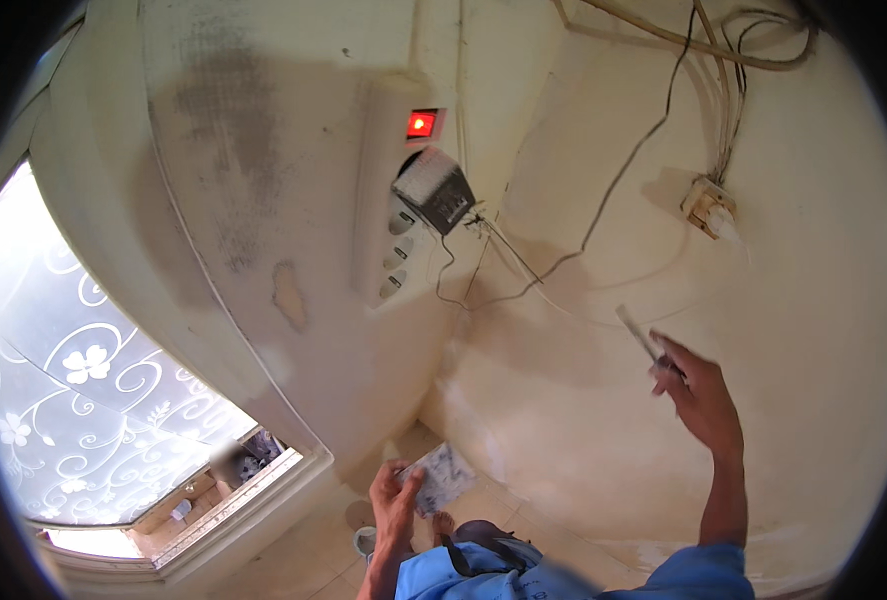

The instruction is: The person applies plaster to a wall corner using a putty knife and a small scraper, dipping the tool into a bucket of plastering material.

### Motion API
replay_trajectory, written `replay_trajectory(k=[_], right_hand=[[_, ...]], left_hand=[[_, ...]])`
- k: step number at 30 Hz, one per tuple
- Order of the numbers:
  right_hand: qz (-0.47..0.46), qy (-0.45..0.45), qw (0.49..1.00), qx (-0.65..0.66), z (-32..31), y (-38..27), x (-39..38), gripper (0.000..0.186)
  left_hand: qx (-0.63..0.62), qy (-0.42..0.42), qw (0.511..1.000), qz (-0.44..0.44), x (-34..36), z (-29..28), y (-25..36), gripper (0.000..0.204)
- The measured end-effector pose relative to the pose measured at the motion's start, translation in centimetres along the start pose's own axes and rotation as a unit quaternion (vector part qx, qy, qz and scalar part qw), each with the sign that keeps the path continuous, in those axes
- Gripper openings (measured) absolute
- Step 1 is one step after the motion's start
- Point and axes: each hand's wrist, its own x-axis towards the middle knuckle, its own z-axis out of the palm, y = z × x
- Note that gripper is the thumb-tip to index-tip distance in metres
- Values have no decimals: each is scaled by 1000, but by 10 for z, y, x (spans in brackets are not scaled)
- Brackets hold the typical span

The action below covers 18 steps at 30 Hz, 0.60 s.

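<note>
My left hand (396, 500) is closed on the edge of a flat whitish-grey plate (448, 478) with dark smears, held low near the wall corner. The thumb lies on top of the plate. Further right and higher, my right hand (692, 388) grips what looks like a putty knife (636, 330), its thin pale blade pointing up and left beside the cream wall (584, 400). Slight motion blur softens the blade, and the fingers cover most of its handle. Whether the blade touches the wall I cannot tell.
A power strip (394, 240) with a lit red switch (422, 124) and a black adapter (436, 190) is on the wall. Loose cables (614, 190) hang toward a wall socket (710, 208). A patterned glass window (84, 380) stands left. A bucket-like container (366, 541) is on the floor.
</note>
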Motion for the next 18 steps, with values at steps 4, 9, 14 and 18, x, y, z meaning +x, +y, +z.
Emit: replay_trajectory(k=[4, 9, 14, 18], right_hand=[[28, -104, 929, 353, 47, 23, -56, 43], [-137, -41, 957, 252, 100, 9, -61, 51], [-225, -20, 966, 127, 99, 7, -52, 55], [-239, -50, 969, 32, 101, 23, -54, 49]], left_hand=[[-134, -102, 978, -125, 12, 52, 41, 17], [-189, -217, 940, -181, 6, 78, 85, 9], [-211, -178, 955, -104, -2, 65, 98, 6], [-199, -162, 964, -75, -4, 50, 104, 8]])
